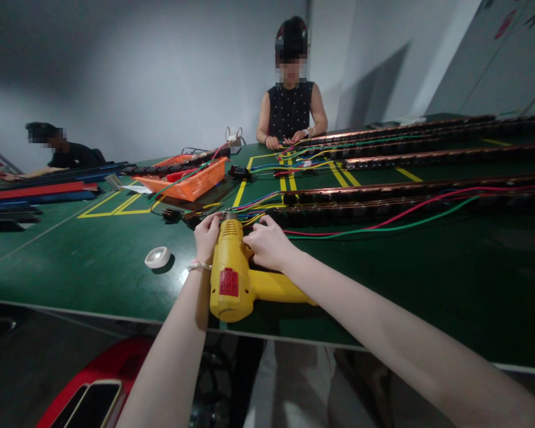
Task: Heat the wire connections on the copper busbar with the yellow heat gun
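Observation:
A yellow heat gun [230, 270] lies on the green table between my forearms, its nozzle pointing away from me and its handle to the right. Left of the nozzle, my left hand [207, 236] is closed in a pinch at the ends of the thin coloured wires [256, 206]. My right hand [268, 242] is closed beside the gun's body, above its handle, close to the same wires. Whatever lies inside its curled fingers is hidden. These wires come from a long dark strip with copper-coloured edges [361, 205].
An orange basket [196, 182] holds dark parts. A small white round object [157, 257] lies on the green table [116, 267]. Red and green wires [383, 226] run along the strips. A co-worker [289, 110] handles wires opposite; another person [74, 154] sits far left. Phones [93, 404] rest on a red stool.

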A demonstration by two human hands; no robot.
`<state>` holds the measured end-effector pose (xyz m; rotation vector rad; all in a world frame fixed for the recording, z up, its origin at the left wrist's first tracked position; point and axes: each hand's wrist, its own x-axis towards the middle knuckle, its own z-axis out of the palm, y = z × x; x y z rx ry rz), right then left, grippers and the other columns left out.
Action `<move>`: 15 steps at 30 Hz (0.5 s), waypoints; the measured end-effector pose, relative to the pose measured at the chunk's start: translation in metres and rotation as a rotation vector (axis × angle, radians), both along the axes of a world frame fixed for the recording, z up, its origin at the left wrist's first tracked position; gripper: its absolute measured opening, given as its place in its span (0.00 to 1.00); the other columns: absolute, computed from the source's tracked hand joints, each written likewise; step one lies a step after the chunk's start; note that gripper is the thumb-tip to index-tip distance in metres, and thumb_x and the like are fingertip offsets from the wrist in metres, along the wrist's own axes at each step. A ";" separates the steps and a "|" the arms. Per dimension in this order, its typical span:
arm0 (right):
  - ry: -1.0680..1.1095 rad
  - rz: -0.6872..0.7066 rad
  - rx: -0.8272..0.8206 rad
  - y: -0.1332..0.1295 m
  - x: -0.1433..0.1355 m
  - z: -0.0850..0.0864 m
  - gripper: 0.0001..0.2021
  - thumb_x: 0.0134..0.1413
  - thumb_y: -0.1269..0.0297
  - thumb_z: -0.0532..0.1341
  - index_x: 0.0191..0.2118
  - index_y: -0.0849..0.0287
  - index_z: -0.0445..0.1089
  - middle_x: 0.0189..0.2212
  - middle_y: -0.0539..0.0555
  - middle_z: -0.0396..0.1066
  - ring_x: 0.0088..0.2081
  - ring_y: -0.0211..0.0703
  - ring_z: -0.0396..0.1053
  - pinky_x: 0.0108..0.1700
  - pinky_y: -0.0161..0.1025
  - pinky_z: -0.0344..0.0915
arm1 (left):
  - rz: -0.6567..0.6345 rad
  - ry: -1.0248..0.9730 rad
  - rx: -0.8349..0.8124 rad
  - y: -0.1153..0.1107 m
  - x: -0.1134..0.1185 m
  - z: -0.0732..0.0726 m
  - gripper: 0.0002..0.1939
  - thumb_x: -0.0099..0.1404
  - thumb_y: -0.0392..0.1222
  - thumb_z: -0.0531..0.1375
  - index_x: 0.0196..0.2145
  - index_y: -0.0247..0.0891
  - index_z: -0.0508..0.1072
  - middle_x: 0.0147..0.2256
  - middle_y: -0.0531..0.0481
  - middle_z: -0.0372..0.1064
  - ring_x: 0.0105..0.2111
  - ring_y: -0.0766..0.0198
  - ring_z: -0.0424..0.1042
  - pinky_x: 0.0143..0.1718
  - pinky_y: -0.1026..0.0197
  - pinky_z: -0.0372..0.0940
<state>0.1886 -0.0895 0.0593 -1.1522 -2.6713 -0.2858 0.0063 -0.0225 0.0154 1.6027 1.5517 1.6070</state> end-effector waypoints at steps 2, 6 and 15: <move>0.001 0.000 -0.001 0.000 0.000 0.000 0.10 0.45 0.69 0.57 0.34 0.62 0.74 0.33 0.59 0.76 0.41 0.48 0.67 0.52 0.47 0.43 | -0.003 -0.003 -0.002 0.001 0.000 -0.001 0.18 0.58 0.46 0.54 0.38 0.33 0.77 0.36 0.42 0.76 0.36 0.59 0.73 0.39 0.61 0.64; -0.008 0.009 -0.005 -0.001 0.004 0.000 0.09 0.44 0.69 0.58 0.33 0.61 0.73 0.32 0.58 0.75 0.40 0.47 0.67 0.51 0.46 0.45 | 0.004 -0.039 -0.020 0.005 0.000 -0.003 0.16 0.57 0.45 0.54 0.35 0.34 0.77 0.34 0.44 0.76 0.33 0.61 0.72 0.37 0.62 0.64; -0.010 -0.044 -0.001 -0.004 0.035 -0.003 0.05 0.42 0.69 0.58 0.28 0.60 0.71 0.27 0.53 0.74 0.36 0.43 0.66 0.49 0.43 0.47 | -0.008 -0.156 -0.020 0.003 0.006 0.001 0.13 0.57 0.42 0.54 0.33 0.33 0.75 0.31 0.46 0.75 0.29 0.66 0.71 0.33 0.64 0.65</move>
